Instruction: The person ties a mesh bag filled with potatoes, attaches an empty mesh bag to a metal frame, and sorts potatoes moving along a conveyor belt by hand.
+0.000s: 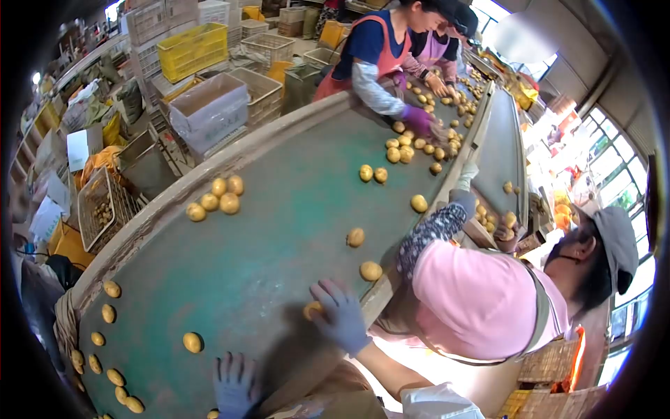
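Observation:
My right hand (340, 318), in a grey-blue glove, is over the green conveyor belt (258, 244) near its right edge. A potato (311, 309) sits between its fingers and thumb, partly covered by them. My left hand (235, 385), gloved the same way, is low in the view over the belt with its fingers spread and nothing in them. Just above it lies a single potato (192, 342), and part of another potato (213, 414) shows at the bottom edge beside it. Two more potatoes lie up the belt from my right hand, the nearer potato (370, 271) close to the edge.
A person in a pink shirt (481, 300) leans in at the right by a side channel (497, 140). Two people work at the far end, one with a purple glove (419, 121) among potatoes. Several potatoes (115, 377) line the left side. Crates (209, 112) stand beyond the belt's rim.

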### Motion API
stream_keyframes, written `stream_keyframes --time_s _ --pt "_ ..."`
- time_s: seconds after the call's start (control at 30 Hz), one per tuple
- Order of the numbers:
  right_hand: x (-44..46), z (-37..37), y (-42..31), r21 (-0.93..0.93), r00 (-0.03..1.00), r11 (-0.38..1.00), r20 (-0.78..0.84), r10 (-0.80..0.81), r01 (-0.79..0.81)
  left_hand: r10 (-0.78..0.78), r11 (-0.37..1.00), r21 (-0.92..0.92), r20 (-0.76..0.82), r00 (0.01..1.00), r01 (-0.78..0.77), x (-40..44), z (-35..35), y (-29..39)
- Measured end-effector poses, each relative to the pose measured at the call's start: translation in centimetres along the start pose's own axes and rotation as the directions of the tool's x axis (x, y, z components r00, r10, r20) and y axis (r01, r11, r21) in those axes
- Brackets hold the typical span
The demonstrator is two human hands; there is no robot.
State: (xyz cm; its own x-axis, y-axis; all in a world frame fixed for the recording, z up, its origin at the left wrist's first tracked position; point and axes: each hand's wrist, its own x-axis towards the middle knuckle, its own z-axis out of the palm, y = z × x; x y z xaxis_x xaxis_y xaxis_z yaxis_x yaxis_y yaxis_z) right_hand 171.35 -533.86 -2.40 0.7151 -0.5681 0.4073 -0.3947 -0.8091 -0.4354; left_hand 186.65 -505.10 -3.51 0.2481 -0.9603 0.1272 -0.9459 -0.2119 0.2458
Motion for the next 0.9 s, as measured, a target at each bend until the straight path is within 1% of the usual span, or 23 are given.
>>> stream_keyframes --time_s 0.03,0.07,0.1,0.13,0.2,0.23,0.3,0.33,0.4,0.43,0.5,0.53,0.6,0.63,0.7,0.73,0.77,0.8,0.87,0.9 --pt "0.1 -0.3 0.1 -0.002 1.0 1.0 -0.004 0.005 -0.005 0.007 1.0 0.0 0.001 1.0 -0.007 0.3 0.1 -0.7" --pt "0.2 -0.5 0.1 0.014 1.0 1.0 -0.009 0.003 -0.003 -0.138 0.99 -0.04 -0.093 0.986 0.135 0.8 0.0 -1.9" --pt "0.4 -0.6 0.2 0.033 1.0 0.999 -0.017 0.001 0.0 -0.281 0.959 -0.089 -0.182 0.942 0.269 1.4 -0.5 -2.9" --pt "0.5 -0.6 0.4 0.035 1.0 0.999 -0.025 0.003 -0.002 -0.275 0.961 -0.083 -0.185 0.943 0.264 2.0 -1.2 -3.5" --pt "0.3 -0.4 1.1 0.049 1.0 0.999 -0.015 0.0 0.001 -0.467 0.883 -0.22 -0.327 0.822 0.414 2.6 -2.9 -3.9" --pt "0.2 -0.1 1.3 0.059 1.0 0.998 -0.008 0.008 -0.008 -0.469 0.882 -0.212 -0.318 0.824 0.42 2.7 -3.8 -3.5" --pt "0.0 -0.1 1.5 0.038 0.998 0.998 0.046 0.047 -0.049 -0.482 0.876 -0.097 -0.197 0.854 0.472 2.4 -4.8 -2.2" --pt "-0.1 -0.4 1.3 0.046 0.996 0.997 0.063 0.062 -0.065 -0.488 0.873 -0.09 -0.175 0.855 0.479 1.9 -4.7 -1.3" --pt "1.0 -1.5 1.4 0.074 0.995 0.995 0.084 0.055 -0.061 -0.539 0.842 -0.028 -0.082 0.838 0.539 1.5 -3.3 0.2" --pt "1.5 -2.1 1.7 0.077 0.995 0.995 0.086 0.052 -0.059 -0.542 0.84 -0.027 -0.082 0.836 0.542 1.7 -2.6 0.8" --pt "1.7 -2.7 1.8 0.101 0.997 0.994 0.075 0.022 -0.029 -0.455 0.882 0.063 -0.147 0.878 0.467 1.6 -2.2 2.2" --pt "1.7 -2.7 2.1 0.105 0.996 0.994 0.085 0.02 -0.029 -0.468 0.883 -0.105 -0.135 0.874 0.457 2.0 -2.6 3.0" --pt "1.3 -2.2 2.8 0.108 1.0 0.994 0.016 -0.008 0.006 -0.468 0.88 -0.137 -0.098 0.878 0.454 3.2 -3.1 4.2" --pt "1.1 -2.3 2.9 0.112 1.0 0.994 0.024 -0.01 0.007 -0.454 0.883 -0.172 -0.071 0.888 0.437 3.8 -3.3 4.6" --pt "1.4 -2.7 3.3 0.097 1.0 0.995 0.014 -0.004 0.002 -0.416 0.901 -0.17 -0.089 0.905 0.398 5.1 -3.6 5.2" --pt "1.4 -2.8 3.3 0.092 1.0 0.996 0.009 -0.003 0.002 -0.375 0.908 -0.228 -0.068 0.924 0.352 5.5 -3.7 5.3" --pt "1.4 -2.9 3.3 0.073 0.999 0.997 0.046 0.005 -0.009 -0.33 0.91 -0.284 -0.051 0.943 0.303 5.8 -3.8 5.4" --pt "1.5 -3.0 3.2 0.055 0.997 0.998 0.079 0.017 -0.021 -0.319 0.914 -0.281 -0.056 0.946 0.292 6.2 -3.6 5.7" --pt "1.5 -3.1 3.0 0.063 0.997 0.998 0.072 0.015 -0.02 -0.173 0.881 -0.447 0.003 0.985 0.156 6.7 -2.9 6.6" --pt "1.5 -3.8 3.5 0.075 0.996 0.997 0.085 0.005 -0.011 -0.169 0.882 -0.444 0.011 0.986 0.156 7.6 -3.0 7.7"
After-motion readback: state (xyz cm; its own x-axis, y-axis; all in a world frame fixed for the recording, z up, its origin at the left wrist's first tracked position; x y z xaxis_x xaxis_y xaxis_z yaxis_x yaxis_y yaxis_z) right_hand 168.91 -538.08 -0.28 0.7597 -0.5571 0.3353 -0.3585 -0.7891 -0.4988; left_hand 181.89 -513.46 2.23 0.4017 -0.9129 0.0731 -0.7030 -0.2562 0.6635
